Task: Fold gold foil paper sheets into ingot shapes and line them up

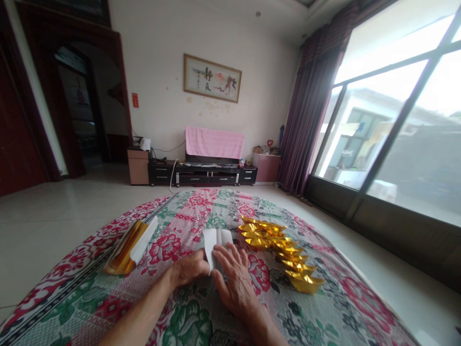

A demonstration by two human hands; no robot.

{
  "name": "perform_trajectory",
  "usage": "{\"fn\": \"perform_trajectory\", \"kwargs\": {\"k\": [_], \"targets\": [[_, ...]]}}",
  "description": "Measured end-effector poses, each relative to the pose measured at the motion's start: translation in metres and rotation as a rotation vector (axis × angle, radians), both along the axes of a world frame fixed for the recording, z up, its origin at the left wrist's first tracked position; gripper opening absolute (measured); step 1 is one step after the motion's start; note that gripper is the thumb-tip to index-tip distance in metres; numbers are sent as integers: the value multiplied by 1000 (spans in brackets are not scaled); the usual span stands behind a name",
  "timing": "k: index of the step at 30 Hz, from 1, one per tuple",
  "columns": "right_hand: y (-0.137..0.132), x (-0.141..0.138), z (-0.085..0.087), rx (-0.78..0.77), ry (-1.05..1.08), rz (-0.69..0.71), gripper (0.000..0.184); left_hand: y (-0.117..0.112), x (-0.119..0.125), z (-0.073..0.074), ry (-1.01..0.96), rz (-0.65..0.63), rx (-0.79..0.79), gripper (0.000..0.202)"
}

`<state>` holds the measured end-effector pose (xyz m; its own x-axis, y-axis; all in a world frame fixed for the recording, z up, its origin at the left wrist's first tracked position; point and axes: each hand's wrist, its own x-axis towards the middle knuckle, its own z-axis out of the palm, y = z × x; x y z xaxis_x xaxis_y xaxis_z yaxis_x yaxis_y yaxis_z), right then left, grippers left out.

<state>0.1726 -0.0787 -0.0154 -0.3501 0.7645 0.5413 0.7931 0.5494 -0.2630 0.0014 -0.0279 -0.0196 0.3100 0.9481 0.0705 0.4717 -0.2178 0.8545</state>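
Note:
A sheet of paper [210, 241], white side up and creased lengthwise, lies on the flowered cloth in front of me. Its left edge is pinched in my left hand [191, 269], whose fingertips are partly hidden. My right hand [233, 276] rests flat on the paper's right part with fingers stretched out. To the right, several shiny gold folded paper ingots [262, 231] sit in a slanting line. On the left lies a stack of gold and white paper sheets [130, 250], apart from both hands.
The flowered cloth [189, 319] covers the rounded surface under my hands. Beyond it, a low black TV cabinet [203, 179] stands against the wall, with a pink cloth [215, 142] draped above. A large window [382, 129] and a purple curtain [303, 115] are to the right.

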Motion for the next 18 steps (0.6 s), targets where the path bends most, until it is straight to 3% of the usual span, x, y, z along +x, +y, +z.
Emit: {"fn": "perform_trajectory", "kwargs": {"k": [4, 7, 13, 18], "targets": [[0, -1, 1, 11, -10, -1, 38, -3, 1, 6, -293, -235, -313, 53], [1, 0, 1, 2, -10, 0, 37, -5, 2, 10, -478, -295, -449, 52], [6, 2, -3, -25, 50, -10, 31, -7, 2, 14, -631, -355, -569, 55], [6, 2, -2, -14, 53, 2, 31, -7, 0, 12, -664, -360, -580, 48]]}}
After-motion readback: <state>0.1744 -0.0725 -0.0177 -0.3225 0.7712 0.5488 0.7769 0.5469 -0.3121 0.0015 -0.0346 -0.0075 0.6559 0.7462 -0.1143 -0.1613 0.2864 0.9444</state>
